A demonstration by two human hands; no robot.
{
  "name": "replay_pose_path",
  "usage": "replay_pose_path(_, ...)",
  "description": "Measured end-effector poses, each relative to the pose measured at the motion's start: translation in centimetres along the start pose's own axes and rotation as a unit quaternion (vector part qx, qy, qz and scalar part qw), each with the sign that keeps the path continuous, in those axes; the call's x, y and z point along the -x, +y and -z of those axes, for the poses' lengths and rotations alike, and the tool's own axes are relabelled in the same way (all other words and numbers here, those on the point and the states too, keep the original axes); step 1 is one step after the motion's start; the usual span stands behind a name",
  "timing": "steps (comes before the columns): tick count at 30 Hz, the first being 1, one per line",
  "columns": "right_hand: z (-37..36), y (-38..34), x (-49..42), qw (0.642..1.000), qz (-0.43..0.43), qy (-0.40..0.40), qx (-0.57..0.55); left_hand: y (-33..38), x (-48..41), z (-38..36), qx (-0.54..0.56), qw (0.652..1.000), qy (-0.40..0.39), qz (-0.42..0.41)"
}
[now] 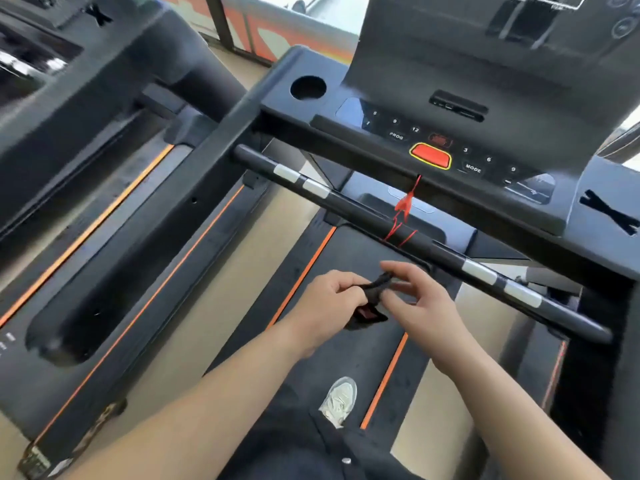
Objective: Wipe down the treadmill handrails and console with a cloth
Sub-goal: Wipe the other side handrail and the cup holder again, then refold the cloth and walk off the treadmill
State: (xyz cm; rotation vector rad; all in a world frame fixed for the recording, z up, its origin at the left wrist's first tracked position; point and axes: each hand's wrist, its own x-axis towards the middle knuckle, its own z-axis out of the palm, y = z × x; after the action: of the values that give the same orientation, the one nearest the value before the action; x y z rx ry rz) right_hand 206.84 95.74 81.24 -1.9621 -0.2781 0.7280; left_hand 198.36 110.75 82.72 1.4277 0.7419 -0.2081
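Readying the cloth (pixel 375 288), not yet wiping. Holding it bunched in mid-air over the belt (pixel 346 348), at about 6 o'clock from the red stop button (pixel 430 155) and just short of the front handrail (pixel 360 209). Gripping one end in the curled fingers of the left hand (pixel 329 301); pinching the other between thumb and forefinger of the right hand (pixel 420 299), with the remaining fingers loosely fanned out. Looks like folding or straightening the dark fabric, perhaps around a reddish patch low on it, though too blurred and too dark against the belt to say for sure.

Touching neither handrail nor console (pixel 450 133) with the cloth. Judged very early in the task.

Next, by that reading: gather the cloth into a flat pad in one hand, then reach toward 12 o'clock to the front handrail, running from 10 o'clock down to 4 o'clock across the view. Calls for wrapping the pad round the bar and sliding along it, over the silver sensor bands (pixel 286 173) near each end. Needs care at the red safety cord (pixel 403 206), hanging from the console edge and looped over the bar at about 1 o'clock from the hands: wipe around it rather than snag or tug it. After that, on to the keypad and the cup holder (pixel 308 87) at 11 o'clock, with light pressure near the stop button and the MODE and PROG keys. Off at 9 o'clock, a second treadmill (pixel 86 116), outside the present reach.
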Motion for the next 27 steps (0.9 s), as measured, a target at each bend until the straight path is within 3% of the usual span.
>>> replay_pose_path(5,-3.2,-2.2,0.2,0.998,0.006,-0.030,0.058,-1.8,1.3,5.2,-0.017,1.000,0.018,-0.018)
replay_pose_path(13,-17.9,-6.8,1.7,0.962,0.077,-0.182,0.187,-10.2,7.3,17.4,-0.051,0.987,0.152,-0.005)
replay_pose_path(21,-34.9,-11.1,7.2,0.850,0.193,-0.401,0.282,-21.5,19.7,27.8,0.052,0.951,0.303,0.012)
replay_pose_path(27,-46.7,-12.8,13.6,0.722,0.294,-0.540,0.318,-27.9,28.9,28.5,0.193,0.846,0.494,0.056)
